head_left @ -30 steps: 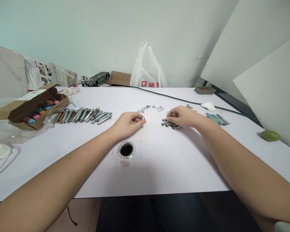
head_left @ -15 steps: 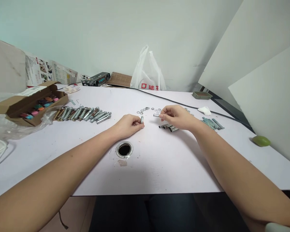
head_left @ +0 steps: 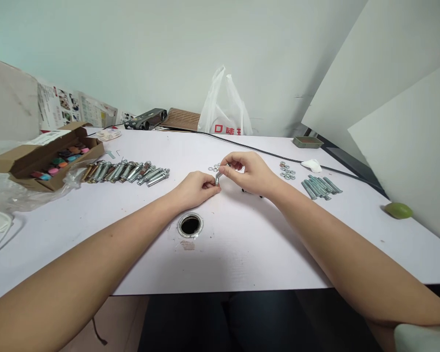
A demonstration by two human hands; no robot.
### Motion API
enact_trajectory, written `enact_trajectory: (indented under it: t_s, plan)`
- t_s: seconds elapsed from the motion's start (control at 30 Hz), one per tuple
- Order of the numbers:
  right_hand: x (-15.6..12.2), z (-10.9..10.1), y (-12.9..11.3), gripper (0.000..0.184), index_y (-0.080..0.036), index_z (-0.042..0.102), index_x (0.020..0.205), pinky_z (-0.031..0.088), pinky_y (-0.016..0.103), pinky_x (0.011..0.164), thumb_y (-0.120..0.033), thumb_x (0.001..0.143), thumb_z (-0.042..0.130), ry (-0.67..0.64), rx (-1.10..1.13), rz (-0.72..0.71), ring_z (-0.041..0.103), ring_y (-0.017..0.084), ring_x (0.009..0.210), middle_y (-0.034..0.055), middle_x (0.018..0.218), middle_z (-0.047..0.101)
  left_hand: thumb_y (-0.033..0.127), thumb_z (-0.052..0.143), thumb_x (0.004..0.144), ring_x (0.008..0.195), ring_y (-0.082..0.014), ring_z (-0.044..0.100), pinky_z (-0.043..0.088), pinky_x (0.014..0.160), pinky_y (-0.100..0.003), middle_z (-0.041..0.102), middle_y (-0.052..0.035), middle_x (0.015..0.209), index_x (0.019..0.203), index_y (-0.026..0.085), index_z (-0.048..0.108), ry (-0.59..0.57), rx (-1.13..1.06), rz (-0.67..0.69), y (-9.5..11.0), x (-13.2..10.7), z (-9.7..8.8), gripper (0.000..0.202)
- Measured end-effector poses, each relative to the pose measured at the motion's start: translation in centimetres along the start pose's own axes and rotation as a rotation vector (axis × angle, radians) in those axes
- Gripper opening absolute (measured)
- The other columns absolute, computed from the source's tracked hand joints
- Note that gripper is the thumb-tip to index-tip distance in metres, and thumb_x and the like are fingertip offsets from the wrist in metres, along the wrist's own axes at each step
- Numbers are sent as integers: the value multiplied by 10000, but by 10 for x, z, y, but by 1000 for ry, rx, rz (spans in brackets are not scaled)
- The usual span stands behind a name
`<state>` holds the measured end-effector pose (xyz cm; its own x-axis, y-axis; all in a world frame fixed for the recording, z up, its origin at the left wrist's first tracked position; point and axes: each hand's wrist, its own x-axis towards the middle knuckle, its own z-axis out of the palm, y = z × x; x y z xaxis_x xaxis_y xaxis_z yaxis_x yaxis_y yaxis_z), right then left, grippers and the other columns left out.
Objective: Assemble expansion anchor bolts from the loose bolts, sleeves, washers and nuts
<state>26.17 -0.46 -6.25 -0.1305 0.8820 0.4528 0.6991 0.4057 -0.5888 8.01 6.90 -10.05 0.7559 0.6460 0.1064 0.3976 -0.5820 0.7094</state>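
My left hand [head_left: 195, 189] pinches a short metal bolt [head_left: 217, 179] held upright just above the white table [head_left: 242, 244]. My right hand [head_left: 247, 172] is closed on a small metal sleeve [head_left: 225, 167], its tip meeting the top of the bolt. Loose washers [head_left: 213, 168] lie just behind both hands. A few more metal sleeves [head_left: 258, 194] peek out under my right wrist.
A row of assembled anchor bolts [head_left: 126, 172] lies at the left, by an open cardboard box [head_left: 40, 156] of coloured pieces. Nuts [head_left: 288, 171] and long bolts [head_left: 318, 186] lie at the right. A round cable hole [head_left: 190, 225] sits near me. A black cable [head_left: 264, 150], a plastic bag [head_left: 225, 110] and a green object [head_left: 398, 210] are also here.
My right hand lifted a sleeve from the pile at the right and carried it left to the bolt in my left hand. My left hand stayed nearly still.
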Motion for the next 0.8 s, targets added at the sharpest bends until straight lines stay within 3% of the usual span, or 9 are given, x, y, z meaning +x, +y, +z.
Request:
enact_trajectory:
  t_s: [0.13, 0.23, 0.3, 0.47, 0.6, 0.7, 0.8]
  plan:
    - [3, 9, 1, 203, -164, 700, 991, 438, 309, 736, -303, 871, 613, -49, 33, -32, 577, 148, 764, 32, 859, 692, 392, 600, 806, 572, -87, 435, 326, 589, -248, 534, 45, 581, 697, 161, 643, -1, 3, 25, 0, 0, 0, 259]
    - [2, 5, 2, 424, -147, 603, 1235, 447, 313, 747, -309, 845, 652, -86, 79, -15, 588, 162, 785, 35, 839, 670, 404, 602, 803, 575, -92, 446, 332, 587, -251, 543, 39, 586, 728, 162, 673, -7, -15, 12, -1, 1, -1, 263]
    - [1, -4, 4, 515, -134, 545, 1292, 442, 306, 693, -347, 838, 666, -31, 107, 41, 553, 152, 700, 13, 746, 619, 423, 622, 787, 589, -104, 486, 353, 583, -254, 593, 22, 620, 744, 160, 688, -15, -32, -17, -2, 0, -1, 275]
    - [1, -24, 30, 293, -145, 612, 1066, 390, 280, 588, -351, 856, 609, 159, 20, 279, 430, 116, 548, -38, 596, 474, 442, 634, 773, 635, -132, 563, 400, 603, -261, 670, -14, 699, 817, 159, 717, -39, -67, -29, -4, 0, -2, 298]
    - [1, -25, 51, 194, -150, 644, 925, 349, 272, 548, -320, 859, 578, 121, -29, 399, 388, 106, 524, -29, 588, 467, 448, 626, 778, 642, -138, 575, 400, 599, -263, 675, -20, 704, 813, 158, 714, -39, -49, -24, -4, 0, -2, 305]
    - [0, -17, 44, 254, -143, 667, 855, 340, 271, 552, -378, 879, 573, 70, -16, 373, 404, 109, 560, -1, 637, 512, 435, 626, 780, 635, -132, 569, 394, 597, -259, 670, -13, 699, 800, 164, 707, -42, -49, -18, -3, 0, -2, 283]
    - [-2, -4, 22, 393, -146, 686, 903, 358, 266, 570, -505, 918, 526, 27, 105, 224, 436, 119, 612, 16, 691, 545, 420, 626, 779, 620, -127, 553, 382, 590, -259, 657, -6, 683, 786, 167, 697, -36, -55, -15, -3, 0, -2, 263]
